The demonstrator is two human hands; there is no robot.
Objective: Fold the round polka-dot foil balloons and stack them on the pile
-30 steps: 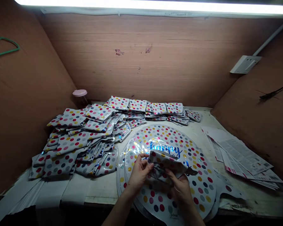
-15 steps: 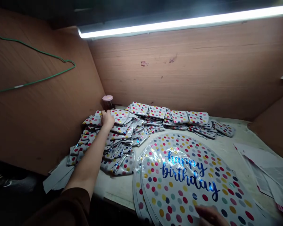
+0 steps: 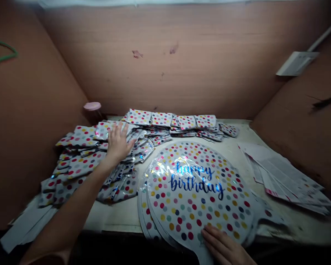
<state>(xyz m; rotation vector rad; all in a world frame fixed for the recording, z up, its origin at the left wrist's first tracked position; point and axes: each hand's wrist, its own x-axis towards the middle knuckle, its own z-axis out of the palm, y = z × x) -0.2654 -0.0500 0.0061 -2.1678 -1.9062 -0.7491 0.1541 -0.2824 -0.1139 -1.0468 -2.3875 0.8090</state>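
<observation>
Fingers spread, my left hand point(image 3: 118, 144) rests on the big heap of folded polka-dot foil packets point(image 3: 84, 163) at the left. My right hand point(image 3: 222, 244) lies with its fingers stretched out on the lower edge of a flat round foil balloon point(image 3: 193, 206), which reads "happy birthday" in blue. More flat balloons show beneath it, and its neck hangs past the table's front edge beside my right hand. Along the back wall runs a row of folded dotted packets point(image 3: 161, 119).
A jar with a pink lid point(image 3: 92, 106) stands in the back left corner. Printed paper sheets point(image 3: 284, 173) lie at the right, and white strips point(image 3: 26, 224) at the front left. A white box point(image 3: 296, 63) and green hanger point(image 3: 2, 55) are on the side walls.
The view has turned right and down. My left hand has opened from a closed grip at the heap. More of my right hand now shows, flat on the balloon.
</observation>
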